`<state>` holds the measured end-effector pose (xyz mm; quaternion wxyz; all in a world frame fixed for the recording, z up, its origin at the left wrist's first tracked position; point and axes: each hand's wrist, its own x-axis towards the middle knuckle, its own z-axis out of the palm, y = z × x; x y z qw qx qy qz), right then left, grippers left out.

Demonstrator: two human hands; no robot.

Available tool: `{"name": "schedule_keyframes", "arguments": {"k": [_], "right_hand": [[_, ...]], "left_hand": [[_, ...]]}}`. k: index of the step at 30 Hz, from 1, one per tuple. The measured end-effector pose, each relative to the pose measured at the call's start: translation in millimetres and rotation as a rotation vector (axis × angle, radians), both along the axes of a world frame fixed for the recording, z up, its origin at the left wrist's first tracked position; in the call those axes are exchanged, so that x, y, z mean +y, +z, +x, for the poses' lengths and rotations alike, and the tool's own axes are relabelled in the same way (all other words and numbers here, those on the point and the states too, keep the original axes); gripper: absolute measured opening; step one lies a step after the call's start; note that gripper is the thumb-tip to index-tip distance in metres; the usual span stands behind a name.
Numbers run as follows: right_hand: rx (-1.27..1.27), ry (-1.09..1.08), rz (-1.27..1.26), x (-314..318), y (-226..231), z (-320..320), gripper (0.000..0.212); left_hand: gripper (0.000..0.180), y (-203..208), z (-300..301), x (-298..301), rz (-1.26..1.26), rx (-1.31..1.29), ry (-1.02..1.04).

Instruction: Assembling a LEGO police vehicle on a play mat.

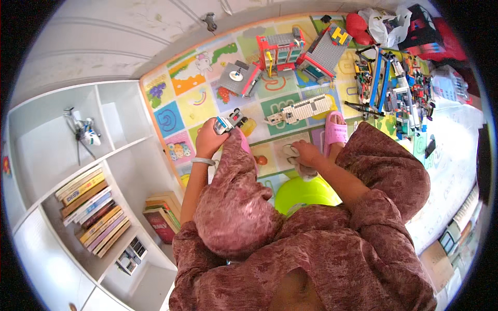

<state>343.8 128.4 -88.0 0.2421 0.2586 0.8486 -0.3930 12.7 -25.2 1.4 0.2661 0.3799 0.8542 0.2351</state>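
My left hand (208,141) grips a small toy-brick vehicle (232,121), white, grey and blue with dark wheels, held out over the play mat near my left knee. Lower and to the right, between my legs, my right hand (307,154) is closed on a crumpled pale grey cloth (305,172). That cloth hangs just above a lime-green rounded object (303,194), perhaps a stool or basin. Beyond my hands, a long white and grey brick-built model (301,110) lies on the mat.
Farther off stand a red and grey brick building (280,49), a grey-roofed section (324,54) and a grey plate piece (236,78). Loose bricks and blue-railed parts (381,78) pile up at right. A white shelf (122,150) with books (96,212) borders the left.
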Motion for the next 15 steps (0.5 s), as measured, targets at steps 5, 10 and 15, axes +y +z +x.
{"name": "schedule_keyframes", "arguments": {"k": [5,10,15], "right_hand": [[0.155,-0.137,-0.257,12,26,-17,0.052],[0.157,-0.418,-0.716,41,123,-62,0.050],[0.352,-0.564,-0.986,85,213,-75,0.050]], "left_hand": [[0.047,46,-22,10,0.226,-0.551,0.251],[0.035,164,-18,31,0.430,-0.839,0.323],[0.035,221,-2,54,0.639,-1.227,0.305]]}}
